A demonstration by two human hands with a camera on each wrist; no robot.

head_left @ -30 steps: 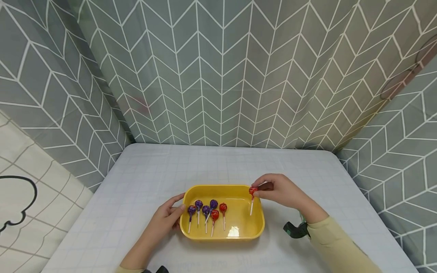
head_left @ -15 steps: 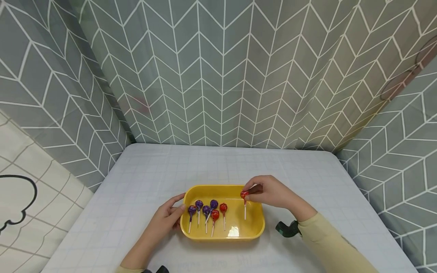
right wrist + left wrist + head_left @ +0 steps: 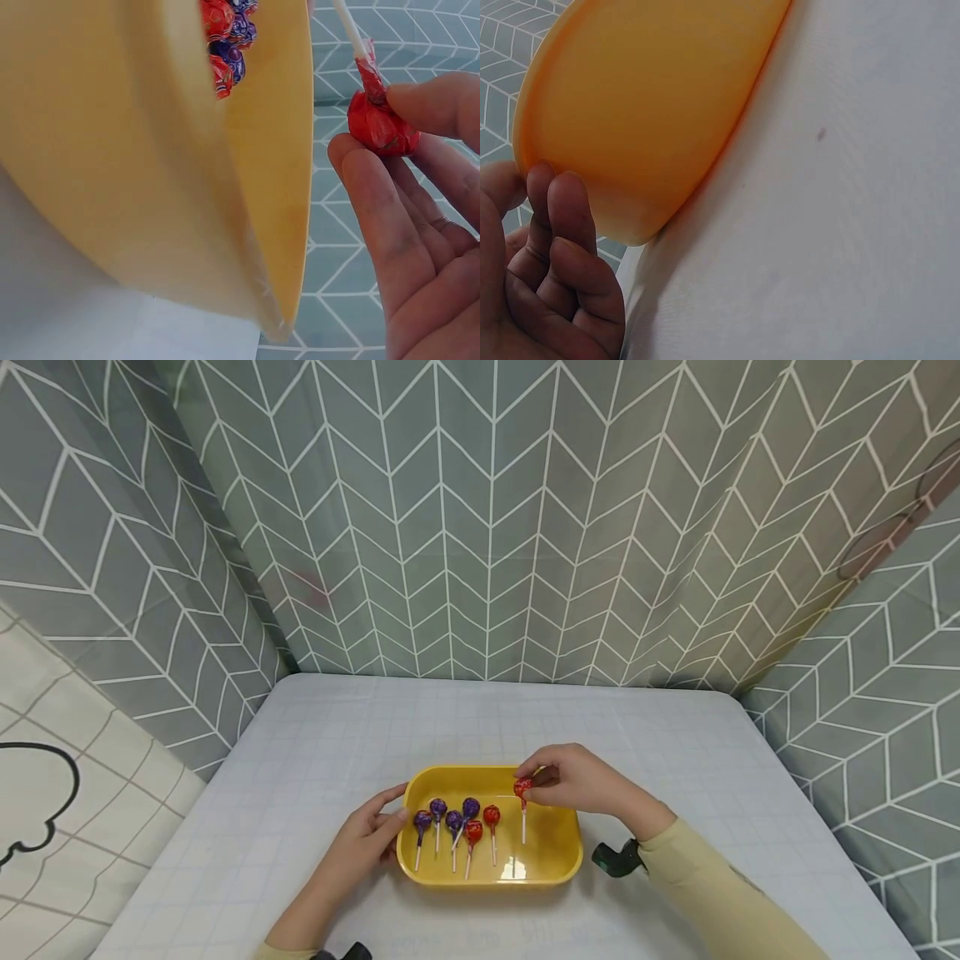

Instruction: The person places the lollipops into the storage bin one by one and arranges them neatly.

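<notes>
My right hand [image 3: 581, 783] pinches a red-wrapped lollipop [image 3: 376, 129] by its candy end, between thumb and fingers. The lollipop hangs over the right half of a yellow tray [image 3: 551, 867], its white stick pointing down in the head view. At the tray's left end my left hand [image 3: 362, 842] holds the rim, thumb at the top and curled fingers [image 3: 571, 210] against the outer wall. Inside, on the left, lie several purple lollipops [image 3: 422, 819] side by side, sticks toward the person. Beside them are two red lollipops [image 3: 491, 815].
The tray stands on a white table [image 3: 330, 727] with a faint grid pattern. A grey curtain [image 3: 480, 527] with white zigzag lines hangs behind the table, and similar cloth hangs at both sides. A dark strap-on device [image 3: 618, 858] sits at the right wrist.
My right hand has moved left with the red lollipop, from the tray's right rim to over its inside. My left hand and the other lollipops have stayed in place.
</notes>
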